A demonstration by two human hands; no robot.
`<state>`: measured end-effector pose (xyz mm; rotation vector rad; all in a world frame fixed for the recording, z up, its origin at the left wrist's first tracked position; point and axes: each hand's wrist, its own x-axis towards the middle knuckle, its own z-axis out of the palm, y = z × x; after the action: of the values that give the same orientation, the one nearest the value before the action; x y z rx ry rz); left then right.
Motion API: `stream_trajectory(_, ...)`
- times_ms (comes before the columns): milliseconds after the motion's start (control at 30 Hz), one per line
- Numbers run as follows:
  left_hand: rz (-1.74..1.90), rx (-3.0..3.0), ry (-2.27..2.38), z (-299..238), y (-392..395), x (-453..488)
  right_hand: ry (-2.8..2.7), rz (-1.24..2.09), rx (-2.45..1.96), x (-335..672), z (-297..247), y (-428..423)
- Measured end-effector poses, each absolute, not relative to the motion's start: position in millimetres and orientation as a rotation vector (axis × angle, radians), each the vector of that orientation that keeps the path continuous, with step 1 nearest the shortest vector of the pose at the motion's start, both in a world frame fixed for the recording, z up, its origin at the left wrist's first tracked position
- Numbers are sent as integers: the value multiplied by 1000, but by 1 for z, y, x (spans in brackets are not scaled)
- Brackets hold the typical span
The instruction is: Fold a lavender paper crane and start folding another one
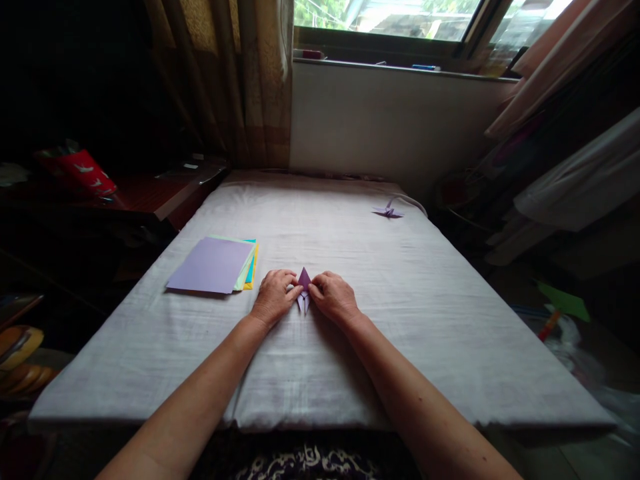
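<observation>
Between my hands, near the middle of the table, is a small purple piece of folded origami paper (305,279). It has a darker pointed tip facing away from me and two narrow paler points facing me. My left hand (276,293) pinches its left edge with thumb and fingers. On the opposite edge, the fingertips of my right hand (334,293) are closed in the same way. My fingers hide both sides of the paper.
A stack of square coloured paper (213,265), purple on top, lies to the left. A finished purple paper crane (389,211) stands at the far right. White cloth (425,347) covers the table. A dark wooden desk (145,193) adjoins at the left, and a curtain and window are behind.
</observation>
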<state>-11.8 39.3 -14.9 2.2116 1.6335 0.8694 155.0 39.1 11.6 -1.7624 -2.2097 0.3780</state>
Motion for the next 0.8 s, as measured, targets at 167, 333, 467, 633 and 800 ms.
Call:
stream_trajectory(167,851,2200,1667,-14,41,-10,-2160,396,-1808,153,12,37)
stream_trajectory(333,829,2191,1693,-13,41,-8,-2117,413,-1809,153,9,37)
stream_trajectory(467,823,2181,1726,-15,40,-7,-2069,413,-1803,152,6,37)
stream_trajectory(633,821,2162,1764,-17,41,-7,-2048,418,-1785,153,4,35)
stream_trajectory(800,832,2179,1740,-18,41,-7,-2084,403,-1770,152,5,34)
